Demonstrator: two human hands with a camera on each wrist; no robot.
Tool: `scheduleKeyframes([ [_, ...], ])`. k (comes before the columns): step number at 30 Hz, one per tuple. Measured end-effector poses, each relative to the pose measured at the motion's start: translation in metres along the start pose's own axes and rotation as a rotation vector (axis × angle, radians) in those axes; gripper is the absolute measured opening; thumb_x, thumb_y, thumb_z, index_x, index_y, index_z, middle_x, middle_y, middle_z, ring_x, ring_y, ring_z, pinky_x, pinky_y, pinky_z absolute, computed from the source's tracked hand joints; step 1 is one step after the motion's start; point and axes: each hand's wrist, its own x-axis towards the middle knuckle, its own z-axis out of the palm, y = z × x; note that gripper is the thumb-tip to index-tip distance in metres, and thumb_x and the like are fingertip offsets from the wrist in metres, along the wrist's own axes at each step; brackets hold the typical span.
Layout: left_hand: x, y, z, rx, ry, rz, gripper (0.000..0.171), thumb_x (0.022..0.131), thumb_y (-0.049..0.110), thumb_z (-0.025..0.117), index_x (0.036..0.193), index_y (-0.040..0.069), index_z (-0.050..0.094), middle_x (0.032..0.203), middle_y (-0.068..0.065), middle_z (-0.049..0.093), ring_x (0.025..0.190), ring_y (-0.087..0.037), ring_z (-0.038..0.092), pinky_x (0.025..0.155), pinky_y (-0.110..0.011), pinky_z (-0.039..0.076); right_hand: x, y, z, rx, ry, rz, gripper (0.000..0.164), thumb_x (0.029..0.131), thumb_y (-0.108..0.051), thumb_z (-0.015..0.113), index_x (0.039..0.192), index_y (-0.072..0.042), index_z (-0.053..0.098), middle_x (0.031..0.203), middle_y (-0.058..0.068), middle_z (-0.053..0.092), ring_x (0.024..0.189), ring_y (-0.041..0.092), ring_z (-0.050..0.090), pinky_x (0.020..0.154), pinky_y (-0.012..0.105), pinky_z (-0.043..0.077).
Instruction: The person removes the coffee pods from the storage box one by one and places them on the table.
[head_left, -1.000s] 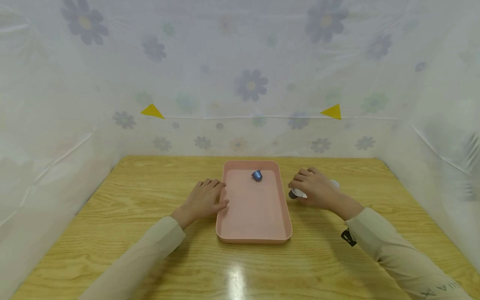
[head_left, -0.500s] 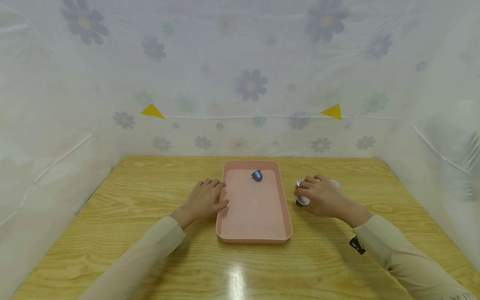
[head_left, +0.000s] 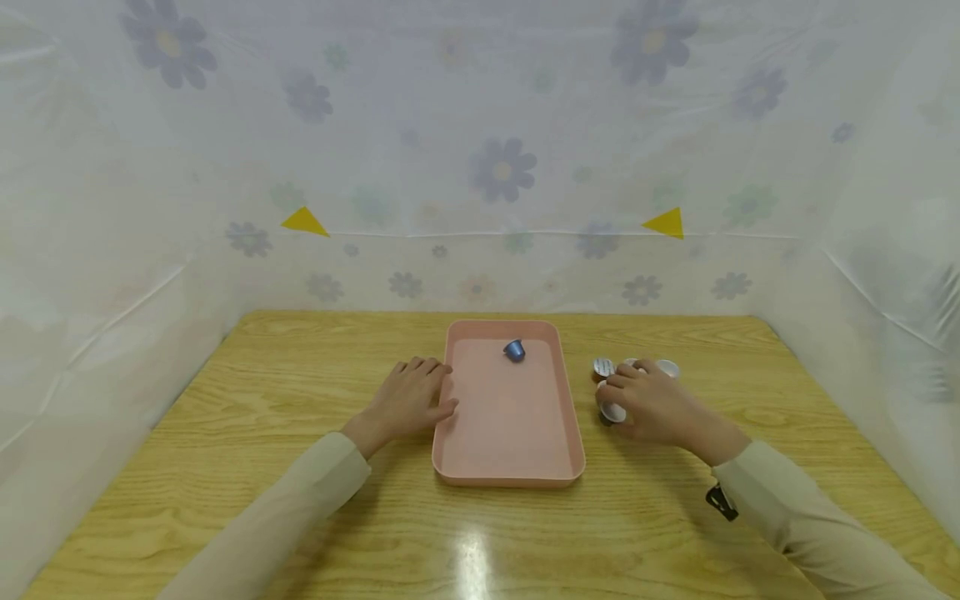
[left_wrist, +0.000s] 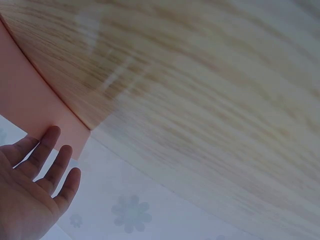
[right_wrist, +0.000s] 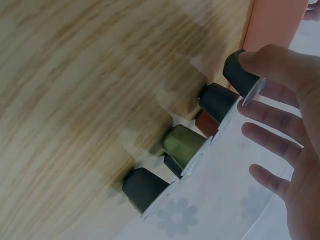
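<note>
My left hand (head_left: 408, 396) rests on the left rim of a pink tray (head_left: 508, 481), its fingers loosely extended. In the left wrist view its fingertips (left_wrist: 53, 131) touch the tray's wall. A blue coffee capsule (head_left: 514, 351) lies on its side inside the tray. Right of the tray, my right hand (head_left: 656, 408) pinches a dark green coffee capsule (right_wrist: 240, 77) between thumb and index finger, its silver lid tilted. Beside it in the right wrist view stand another dark capsule (right_wrist: 217, 102), an olive green one (right_wrist: 183, 145) and a brown one (right_wrist: 206, 123). The right hand partly hides this group in the head view.
Another dark capsule (right_wrist: 144, 189) stands at the end of the group. The wood-grain table (head_left: 315, 517) is enclosed by pale flowered sheeting (head_left: 420, 125) at the back and sides. Two yellow triangles (head_left: 663, 223) sit on the back sheet.
My right hand has moved right and closer to me with the capsule at its fingertips. Capsule lids behind it have come into view. The left hand, tray and blue capsule stay put.
</note>
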Motion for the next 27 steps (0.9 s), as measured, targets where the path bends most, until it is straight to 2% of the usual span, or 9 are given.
scheduleKeyframes([
  [8, -0.0001, -0.0005, 0.0003, -0.002, 0.000, 0.000, 0.051, 0.087, 0.045, 0.052, 0.124, 0.009, 0.054, 0.121, -0.008, 0.055, 0.113, -0.028, 0.049, 0.095, -0.047, 0.038, -0.0041, -0.0012, 0.0021, -0.003, -0.021, 0.014, 0.043, 0.059, -0.034, 0.082, 0.093, -0.017, 0.064, 0.090, -0.001, 0.061, 0.086, 0.020, 0.055, 0.079, 0.046, 0.045],
  [22, 0.0004, -0.0005, 0.0012, -0.009, 0.017, 0.001, 0.050, 0.086, 0.043, 0.054, 0.124, 0.009, 0.054, 0.122, -0.008, 0.056, 0.113, -0.028, 0.050, 0.094, -0.047, 0.039, -0.0066, 0.0004, 0.0028, -0.029, 0.056, -0.012, 0.043, 0.055, -0.033, 0.084, 0.087, -0.016, 0.062, 0.084, -0.001, 0.059, 0.081, 0.020, 0.053, 0.076, 0.043, 0.044],
  [27, -0.0001, -0.0005, 0.0005, -0.008, 0.012, -0.001, 0.051, 0.087, 0.043, 0.054, 0.124, 0.009, 0.054, 0.122, -0.008, 0.055, 0.113, -0.028, 0.050, 0.095, -0.047, 0.039, -0.0083, -0.0008, 0.0025, -0.047, 0.052, -0.018, 0.043, 0.055, -0.034, 0.083, 0.087, -0.015, 0.062, 0.082, -0.001, 0.057, 0.078, 0.019, 0.052, 0.074, 0.041, 0.045],
])
